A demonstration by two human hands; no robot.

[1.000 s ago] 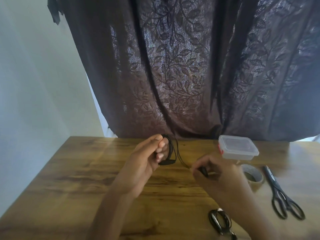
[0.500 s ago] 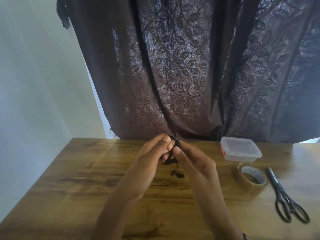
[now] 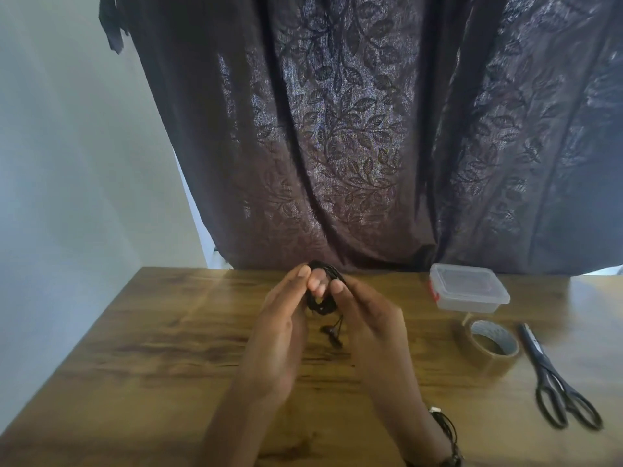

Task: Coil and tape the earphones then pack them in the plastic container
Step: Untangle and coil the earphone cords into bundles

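Black earphones (image 3: pixel 323 303) are wound into a small coil held above the wooden table (image 3: pixel 168 332). My left hand (image 3: pixel 279 325) grips the coil from the left, with the loops around its fingers. My right hand (image 3: pixel 364 328) pinches the coil from the right with thumb and fingertips. The two earbuds (image 3: pixel 332 335) dangle below the coil between my palms. A clear plastic container (image 3: pixel 468 291) with its lid on and a red clip stands at the back right. A roll of brown tape (image 3: pixel 488 345) lies just in front of it.
Black scissors (image 3: pixel 556 379) lie at the right, beside the tape roll. Another coiled black earphone set (image 3: pixel 441 423) shows partly behind my right wrist. A dark leaf-patterned curtain (image 3: pixel 371 129) hangs behind the table's far edge.
My right hand has come up from the table to the coil and now pinches it. The loose cable end has been wound in, leaving the earbuds hanging.
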